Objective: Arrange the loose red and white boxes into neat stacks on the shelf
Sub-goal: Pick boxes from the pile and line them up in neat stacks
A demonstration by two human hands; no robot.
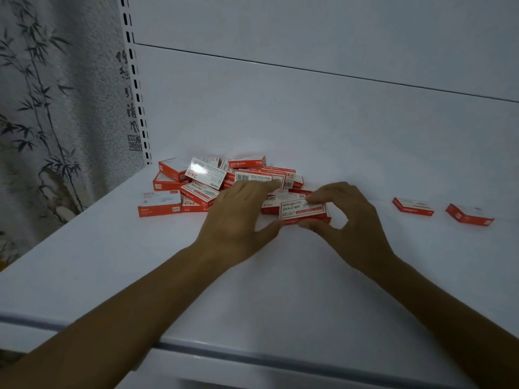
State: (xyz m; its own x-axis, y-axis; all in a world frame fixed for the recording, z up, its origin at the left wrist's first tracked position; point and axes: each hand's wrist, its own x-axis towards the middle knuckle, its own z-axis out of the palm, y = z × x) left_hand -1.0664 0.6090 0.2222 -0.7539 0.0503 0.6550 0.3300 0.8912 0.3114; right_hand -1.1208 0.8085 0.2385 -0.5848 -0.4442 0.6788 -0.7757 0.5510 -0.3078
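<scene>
Right hand (348, 217) pinches a box (302, 209) beside the pile (207, 183) on the shelf (140, 276); left hand (238, 217) rests on the pile, fingers straight.

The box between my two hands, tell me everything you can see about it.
The box is small, flat and rectangular, and looks like cardboard. Its white top face has a red border and red print including 24/6; its near side is red. It lies about flat at the near right edge of the pile on the white shelf. The right hand pinches it, thumb on the near edge, fingers on the far edge. The left hand seems to touch its near left corner with the thumb.
</scene>
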